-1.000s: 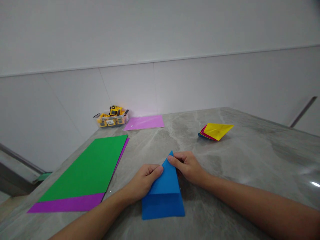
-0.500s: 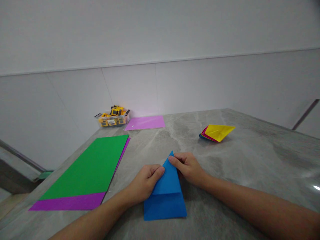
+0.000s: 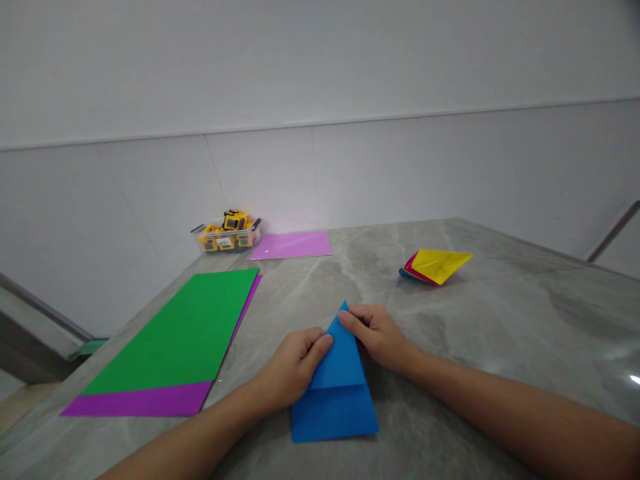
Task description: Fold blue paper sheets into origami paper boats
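A blue sheet of paper (image 3: 339,393), folded to a point at its far end, lies on the grey marble table (image 3: 500,320) in front of me. My left hand (image 3: 295,363) rests on its left slanted edge, fingers curled and the thumb pressing the paper. On the right slanted edge near the tip lies my right hand (image 3: 377,333), fingers curled, forefinger pressing the paper. Both hands hold the paper down against the table.
A green sheet (image 3: 185,330) lies over a purple sheet (image 3: 135,403) at the left. At the back, a pink sheet (image 3: 293,245) lies next to a clear box of yellow toy vehicles (image 3: 227,237). A pile of folded papers, yellow on top (image 3: 436,265), sits right of centre. White walls border the table.
The hands and blue paper keep almost the same pose; my left thumb has slid slightly toward the tip. The view has shifted a little.
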`<state>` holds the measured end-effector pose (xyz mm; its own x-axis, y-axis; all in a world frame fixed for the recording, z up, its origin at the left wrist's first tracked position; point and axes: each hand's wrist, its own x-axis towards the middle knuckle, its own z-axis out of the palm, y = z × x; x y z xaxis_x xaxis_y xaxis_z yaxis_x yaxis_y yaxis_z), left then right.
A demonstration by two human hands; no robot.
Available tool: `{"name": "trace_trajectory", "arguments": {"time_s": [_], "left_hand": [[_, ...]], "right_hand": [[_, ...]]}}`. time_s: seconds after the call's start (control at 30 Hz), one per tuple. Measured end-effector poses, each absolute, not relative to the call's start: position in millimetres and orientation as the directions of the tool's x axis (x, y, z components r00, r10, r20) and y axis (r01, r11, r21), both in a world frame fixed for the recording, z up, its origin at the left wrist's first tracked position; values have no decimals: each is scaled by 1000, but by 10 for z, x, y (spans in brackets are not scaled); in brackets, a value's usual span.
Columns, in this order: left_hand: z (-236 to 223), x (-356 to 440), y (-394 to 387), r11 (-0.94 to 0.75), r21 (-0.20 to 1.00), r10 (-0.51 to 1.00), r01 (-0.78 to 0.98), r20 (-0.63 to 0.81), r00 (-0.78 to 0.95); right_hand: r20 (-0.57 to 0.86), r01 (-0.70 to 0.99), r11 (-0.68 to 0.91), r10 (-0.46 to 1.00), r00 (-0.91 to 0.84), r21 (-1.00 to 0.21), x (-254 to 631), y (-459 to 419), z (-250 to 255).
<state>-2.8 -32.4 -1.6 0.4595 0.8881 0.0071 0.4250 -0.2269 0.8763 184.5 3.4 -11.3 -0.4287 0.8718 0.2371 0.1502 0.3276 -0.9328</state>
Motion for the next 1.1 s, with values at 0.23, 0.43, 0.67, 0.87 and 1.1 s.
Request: {"name": "trace_trajectory", "arguments": {"time_s": [0.23,0.43,0.67,0.87,1.1], "left_hand": [[33,-17,-339,-245,862,892,444,20,452],[57,-33,-331,-271,846,933,459,113,341],[58,-47,-322,-284,790,954,544,178,239],[-11,-46,-280,-82,972,964,218,22,264],[-63,-74,-262,175,980,950,-98,-142,278]], "right_hand": [[223,145,309,877,-426,-940,1837,44,-124],[120,121,229,809,-576,-966,1845,-4,-129],[100,177,290,734,-672,-941,1867,-20,-136],[67,146,202,775,-628,-968,1833,-30,-134],[23,71,86,780,-625,-994,1837,-24,-118]]}}
